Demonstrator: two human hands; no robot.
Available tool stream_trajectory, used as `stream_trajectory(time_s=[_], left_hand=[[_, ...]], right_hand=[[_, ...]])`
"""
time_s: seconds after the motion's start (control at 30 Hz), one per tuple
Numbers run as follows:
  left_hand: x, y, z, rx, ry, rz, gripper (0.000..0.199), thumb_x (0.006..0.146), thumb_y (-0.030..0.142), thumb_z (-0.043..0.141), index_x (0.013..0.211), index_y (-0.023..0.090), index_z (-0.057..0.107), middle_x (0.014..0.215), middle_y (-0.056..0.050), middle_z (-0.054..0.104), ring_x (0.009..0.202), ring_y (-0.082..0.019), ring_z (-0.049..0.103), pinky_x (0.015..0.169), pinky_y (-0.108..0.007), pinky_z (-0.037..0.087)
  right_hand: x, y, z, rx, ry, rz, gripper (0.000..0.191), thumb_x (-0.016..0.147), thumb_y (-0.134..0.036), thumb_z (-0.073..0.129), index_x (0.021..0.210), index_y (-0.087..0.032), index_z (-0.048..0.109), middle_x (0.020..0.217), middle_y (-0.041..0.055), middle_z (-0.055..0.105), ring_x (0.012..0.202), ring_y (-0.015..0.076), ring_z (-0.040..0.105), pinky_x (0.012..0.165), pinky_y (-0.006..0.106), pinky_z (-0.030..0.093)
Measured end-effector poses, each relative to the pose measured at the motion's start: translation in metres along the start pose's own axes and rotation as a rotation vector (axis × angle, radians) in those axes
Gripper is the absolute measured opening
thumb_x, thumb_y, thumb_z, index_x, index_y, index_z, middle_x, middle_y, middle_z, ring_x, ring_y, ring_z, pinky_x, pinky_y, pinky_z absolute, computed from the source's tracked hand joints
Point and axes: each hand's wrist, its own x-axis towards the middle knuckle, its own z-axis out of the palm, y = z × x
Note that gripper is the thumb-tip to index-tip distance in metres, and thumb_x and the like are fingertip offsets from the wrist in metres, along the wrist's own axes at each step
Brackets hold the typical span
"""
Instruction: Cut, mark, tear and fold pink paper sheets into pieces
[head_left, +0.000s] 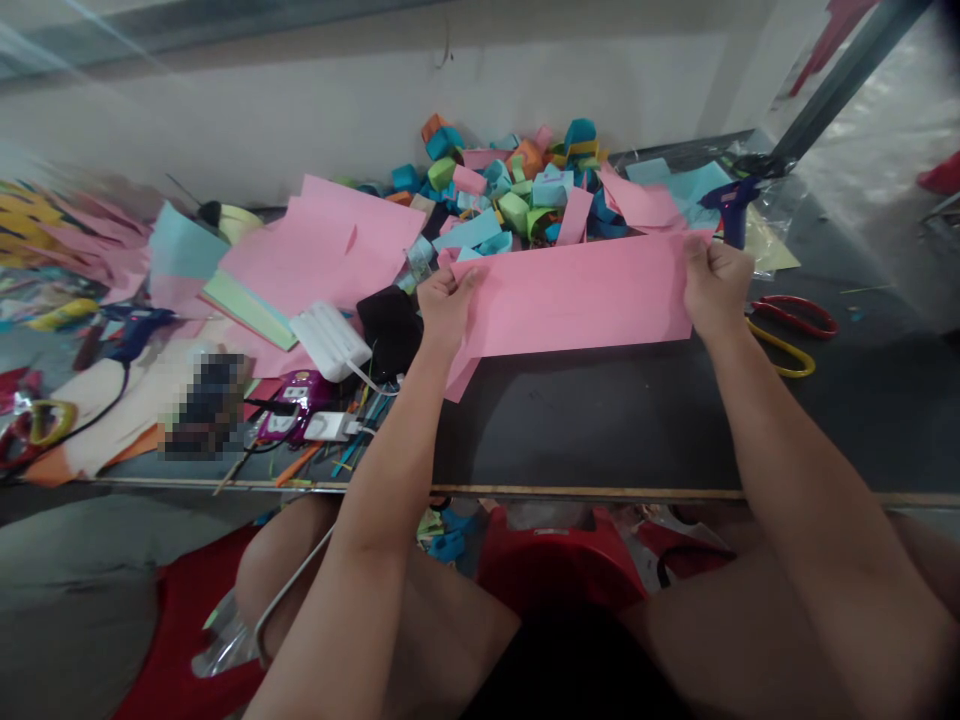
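A long pink paper strip (pixel 581 295) is stretched level between my two hands, above the dark table (pixel 592 430). My left hand (pixel 444 305) pinches its left end, where another pink flap hangs down below the strip. The right end is gripped in my right hand (pixel 718 285), thumb on the near face. Just beside my right hand lie scissors (pixel 787 335) with one red and one yellow handle loop. A blue glue gun (pixel 735 210) stands behind that hand. Larger pink sheets (pixel 330 245) lie left of my left hand.
Colourful folded paper pieces (pixel 517 190) pile up along the wall. On the left are a white adapter (pixel 330 340), a purple power strip (pixel 292 405), a second blue glue gun (pixel 139 330) and other scissors (pixel 49 425). A red stool (pixel 559 555) shows below the table edge.
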Motion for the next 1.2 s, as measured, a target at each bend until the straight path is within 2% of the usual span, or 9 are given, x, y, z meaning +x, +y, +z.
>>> stream_trajectory(time_s=[0.13, 0.3, 0.4, 0.63, 0.8, 0.93, 1.03, 1.13, 1.2], left_hand=[[-0.001, 0.003, 0.001, 0.0, -0.015, -0.004, 0.025, 0.073, 0.041, 0.094, 0.08, 0.022, 0.079, 0.077, 0.0, 0.075, 0.066, -0.01, 0.063, 0.061, -0.023, 0.057], [-0.002, 0.004, 0.0, 0.051, 0.027, 0.022, 0.028, 0.073, 0.043, 0.094, 0.077, 0.021, 0.077, 0.071, 0.002, 0.071, 0.065, -0.01, 0.061, 0.061, -0.023, 0.055], [-0.001, 0.002, -0.001, 0.081, 0.049, 0.068, 0.03, 0.075, 0.047, 0.093, 0.076, 0.021, 0.076, 0.075, 0.0, 0.071, 0.074, -0.013, 0.065, 0.066, -0.025, 0.056], [0.003, 0.0, -0.003, 0.129, 0.037, 0.033, 0.027, 0.083, 0.048, 0.086, 0.082, 0.023, 0.077, 0.085, -0.001, 0.074, 0.086, -0.015, 0.07, 0.08, -0.028, 0.058], [0.004, 0.003, -0.003, 0.163, 0.036, 0.028, 0.029, 0.084, 0.049, 0.085, 0.085, 0.022, 0.077, 0.09, -0.004, 0.076, 0.104, -0.019, 0.073, 0.088, -0.03, 0.059], [0.002, 0.001, -0.004, 0.131, 0.036, 0.049, 0.032, 0.086, 0.052, 0.083, 0.084, 0.021, 0.075, 0.086, -0.002, 0.075, 0.095, -0.018, 0.073, 0.085, -0.03, 0.06], [0.001, -0.001, -0.008, 0.183, 0.095, 0.107, 0.031, 0.092, 0.052, 0.076, 0.089, 0.021, 0.074, 0.089, -0.003, 0.077, 0.089, -0.018, 0.074, 0.085, -0.031, 0.06], [-0.002, 0.003, -0.01, 0.398, 0.188, 0.225, 0.026, 0.094, 0.046, 0.074, 0.107, 0.023, 0.074, 0.105, -0.005, 0.079, 0.104, -0.021, 0.075, 0.096, -0.033, 0.058], [-0.007, 0.009, -0.008, 0.549, 0.15, 0.335, 0.028, 0.095, 0.043, 0.073, 0.115, 0.024, 0.073, 0.117, -0.008, 0.079, 0.119, -0.025, 0.072, 0.108, -0.037, 0.053]], right_hand=[[0.0, 0.002, 0.001, 0.013, 0.005, 0.004, 0.068, 0.103, -0.054, 0.061, 0.053, -0.025, 0.025, 0.054, -0.0059, 0.02, 0.056, 0.0098, 0.019, 0.058, 0.035, 0.017], [-0.001, 0.0, 0.0, 0.034, 0.015, -0.018, 0.076, 0.09, -0.09, 0.049, 0.054, -0.027, 0.026, 0.054, -0.0052, 0.02, 0.057, 0.0105, 0.02, 0.058, 0.035, 0.016], [-0.003, -0.004, -0.001, 0.027, 0.009, -0.02, 0.08, 0.083, -0.1, 0.04, 0.055, -0.027, 0.026, 0.056, -0.0044, 0.021, 0.059, 0.0114, 0.02, 0.059, 0.036, 0.016], [-0.004, -0.001, -0.001, 0.037, 0.052, -0.048, 0.081, 0.08, -0.103, 0.037, 0.055, -0.028, 0.026, 0.055, -0.0039, 0.023, 0.058, 0.0118, 0.022, 0.059, 0.037, 0.015], [-0.004, -0.002, -0.002, -0.004, 0.009, -0.03, 0.08, 0.081, -0.104, 0.032, 0.057, -0.028, 0.026, 0.057, -0.0034, 0.022, 0.06, 0.0127, 0.023, 0.059, 0.037, 0.017], [-0.003, -0.008, -0.004, 0.031, 0.011, -0.051, 0.081, 0.08, -0.104, 0.033, 0.055, -0.028, 0.025, 0.055, -0.004, 0.021, 0.058, 0.012, 0.021, 0.059, 0.037, 0.017], [-0.004, -0.008, -0.001, 0.096, -0.026, -0.034, 0.081, 0.079, -0.103, 0.041, 0.054, -0.028, 0.024, 0.056, -0.0049, 0.02, 0.058, 0.0113, 0.018, 0.059, 0.037, 0.016], [-0.007, -0.006, 0.009, 0.146, -0.126, 0.027, 0.079, 0.081, -0.098, 0.049, 0.055, -0.027, 0.027, 0.058, -0.0046, 0.023, 0.058, 0.0119, 0.02, 0.058, 0.035, 0.016], [-0.01, -0.006, 0.016, 0.127, -0.234, 0.079, 0.076, 0.087, -0.087, 0.058, 0.054, -0.026, 0.028, 0.058, -0.0044, 0.024, 0.058, 0.0123, 0.022, 0.057, 0.034, 0.016]])
